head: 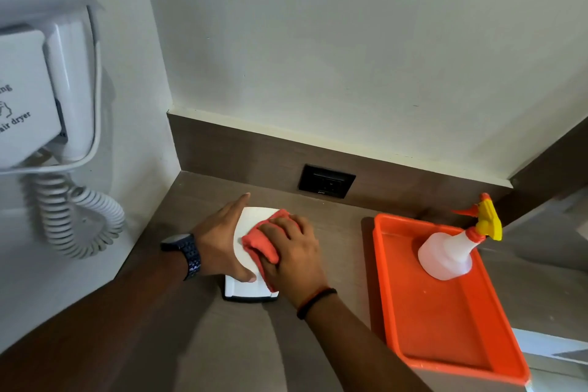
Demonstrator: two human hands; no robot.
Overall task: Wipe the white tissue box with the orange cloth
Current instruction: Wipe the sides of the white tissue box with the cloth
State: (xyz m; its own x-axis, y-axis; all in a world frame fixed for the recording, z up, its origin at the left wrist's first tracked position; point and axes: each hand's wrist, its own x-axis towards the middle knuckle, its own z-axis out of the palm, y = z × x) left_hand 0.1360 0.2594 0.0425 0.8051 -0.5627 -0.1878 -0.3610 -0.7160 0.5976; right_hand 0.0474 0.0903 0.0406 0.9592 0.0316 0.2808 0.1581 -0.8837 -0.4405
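Observation:
The white tissue box (pixel 246 226) stands on the brown counter near the back left corner. My left hand (pixel 222 242) grips its left side, thumb on the near top edge and index finger stretched along the far side. A bunched orange cloth (pixel 257 243) lies on top of the box. My right hand (pixel 292 251) presses flat on the cloth and covers most of the box's right half. A dark watch is on my left wrist, a dark band on my right.
An orange tray (pixel 445 328) lies to the right with a white spray bottle (pixel 445 251) with a yellow and orange trigger in it. A black socket (pixel 326 181) sits in the back panel. A wall hair dryer (pixel 57 89) with a coiled cord hangs at the left.

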